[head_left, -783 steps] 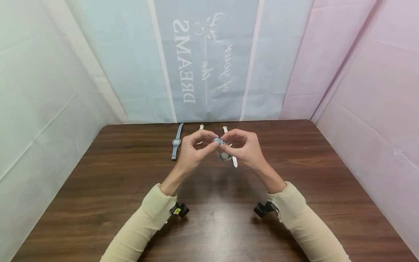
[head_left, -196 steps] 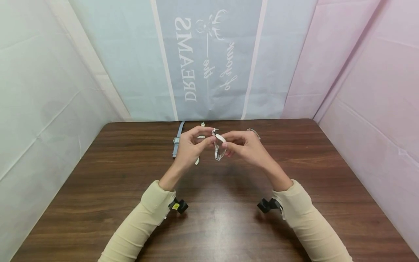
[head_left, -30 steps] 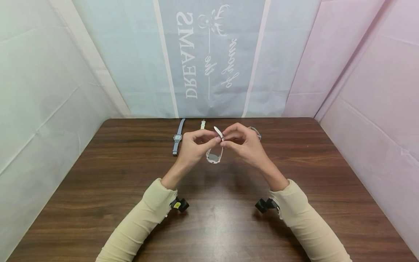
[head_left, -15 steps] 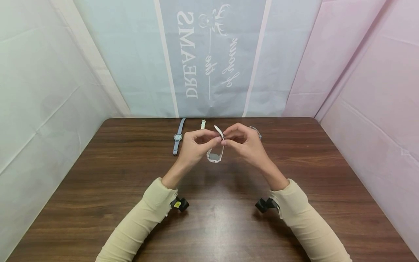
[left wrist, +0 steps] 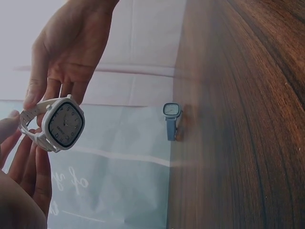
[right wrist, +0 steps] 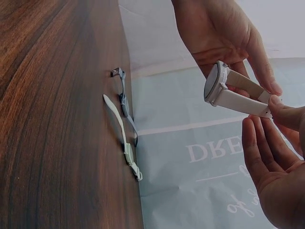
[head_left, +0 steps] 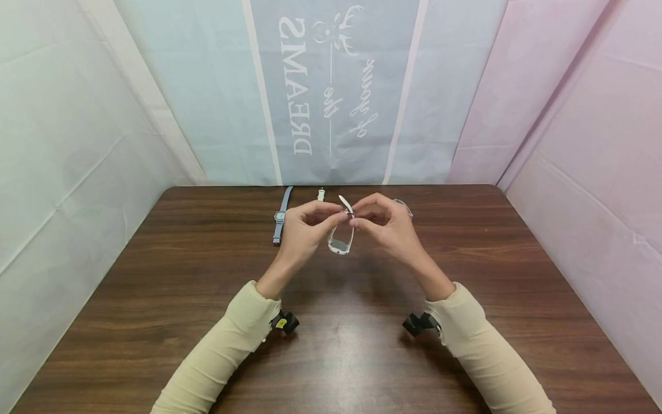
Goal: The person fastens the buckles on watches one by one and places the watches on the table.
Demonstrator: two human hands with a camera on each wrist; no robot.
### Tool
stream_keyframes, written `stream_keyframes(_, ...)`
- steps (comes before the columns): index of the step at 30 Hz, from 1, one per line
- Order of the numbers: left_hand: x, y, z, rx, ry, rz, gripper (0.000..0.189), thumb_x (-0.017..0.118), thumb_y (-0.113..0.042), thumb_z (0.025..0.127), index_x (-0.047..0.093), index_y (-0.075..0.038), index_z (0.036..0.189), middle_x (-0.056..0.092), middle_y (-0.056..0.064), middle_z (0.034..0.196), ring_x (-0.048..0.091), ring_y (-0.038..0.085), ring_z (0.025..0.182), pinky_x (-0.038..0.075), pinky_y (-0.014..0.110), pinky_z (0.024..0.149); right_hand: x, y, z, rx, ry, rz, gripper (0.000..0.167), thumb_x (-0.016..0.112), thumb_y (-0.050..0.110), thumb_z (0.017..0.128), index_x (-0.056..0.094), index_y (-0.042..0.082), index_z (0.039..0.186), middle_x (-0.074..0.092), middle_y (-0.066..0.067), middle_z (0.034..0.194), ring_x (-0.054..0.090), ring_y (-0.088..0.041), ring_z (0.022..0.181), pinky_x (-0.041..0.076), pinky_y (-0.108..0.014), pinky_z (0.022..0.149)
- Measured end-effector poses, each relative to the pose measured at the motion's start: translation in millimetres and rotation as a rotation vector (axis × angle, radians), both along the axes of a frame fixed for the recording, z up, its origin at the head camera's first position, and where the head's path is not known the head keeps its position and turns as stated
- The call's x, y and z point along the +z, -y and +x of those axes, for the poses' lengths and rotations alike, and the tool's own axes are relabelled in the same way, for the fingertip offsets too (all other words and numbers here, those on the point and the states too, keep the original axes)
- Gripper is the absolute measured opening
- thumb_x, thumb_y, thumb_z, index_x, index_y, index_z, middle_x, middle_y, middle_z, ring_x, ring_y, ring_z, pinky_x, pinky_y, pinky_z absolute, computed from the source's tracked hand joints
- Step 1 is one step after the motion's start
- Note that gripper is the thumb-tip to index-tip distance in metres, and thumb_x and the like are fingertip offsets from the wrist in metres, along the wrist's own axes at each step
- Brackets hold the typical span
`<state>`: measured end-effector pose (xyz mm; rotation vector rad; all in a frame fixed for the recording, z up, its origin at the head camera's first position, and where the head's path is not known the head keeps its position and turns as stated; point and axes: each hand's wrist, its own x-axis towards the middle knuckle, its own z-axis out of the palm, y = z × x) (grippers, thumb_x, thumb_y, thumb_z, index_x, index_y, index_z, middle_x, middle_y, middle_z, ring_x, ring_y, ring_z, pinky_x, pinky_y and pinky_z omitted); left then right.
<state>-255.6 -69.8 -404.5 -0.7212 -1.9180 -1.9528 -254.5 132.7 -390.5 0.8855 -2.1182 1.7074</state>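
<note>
Both hands hold a white wristwatch (head_left: 339, 246) above the far middle of the table, its strap closed into a loop and the case hanging below. My left hand (head_left: 305, 231) pinches the strap near the buckle between thumb and fingers. On the other side, my right hand (head_left: 389, 223) pinches the same strap, its fingertips close to the left ones. A free strap end sticks up between them. The square face of the white watch (left wrist: 66, 125) shows in the left wrist view; in the right wrist view the strap (right wrist: 243, 102) forms a loop. Fingertips partly hide the buckle.
On the brown wooden table (head_left: 465, 287), a blue watch (head_left: 280, 217) lies flat left of the hands. Another pale watch (head_left: 321, 194) lies partly behind the left hand. A looped blue watch (head_left: 403, 206) stands behind the right hand. Fabric walls (head_left: 331, 92) enclose the far side and flanks.
Earlier the hands held a blue watch; it now stands looped at the right, and the white watch, formerly on the table, is in the hands. Over the last second the hands shift only slightly.
</note>
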Motion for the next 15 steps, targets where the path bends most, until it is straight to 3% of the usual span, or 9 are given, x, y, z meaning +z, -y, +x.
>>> stream_keyframes(5,-0.2,-1.1,0.4,0.013,-0.013,-0.007,0.016,0.083,-0.009,0.088,0.081,-0.003,0.102,0.08,0.014,0.092,0.072,0.01,0.073,0.055,0.019,0.061,-0.2,0.9,0.2,-0.008,-0.003,-0.017,0.023,0.078,-0.009,0.085,0.068,-0.005,0.106,0.077,-0.024,0.091,0.075,-0.01,0.077,0.061,-0.025,0.069)
stream_keyframes(11,-1.8,-0.4,0.3,0.041,-0.065,-0.054,0.018,0.084,-0.011,0.087,0.082,-0.007,0.104,0.081,0.012,0.096,0.072,0.019,0.072,0.053,0.019,0.06,0.5,1.4,1.0,-0.029,0.001,-0.025,0.022,0.077,-0.009,0.086,0.068,-0.005,0.106,0.077,-0.024,0.091,0.075,-0.02,0.073,0.061,-0.029,0.065)
stream_keyframes(15,-2.3,0.2,0.1,0.044,-0.105,-0.062,0.017,0.084,-0.01,0.087,0.082,-0.007,0.104,0.081,0.011,0.098,0.07,0.012,0.074,0.051,0.018,0.059,1.2,2.1,1.2,-0.027,-0.003,-0.034,0.022,0.077,-0.009,0.086,0.068,-0.006,0.106,0.076,-0.025,0.091,0.076,-0.025,0.074,0.063,-0.033,0.066)
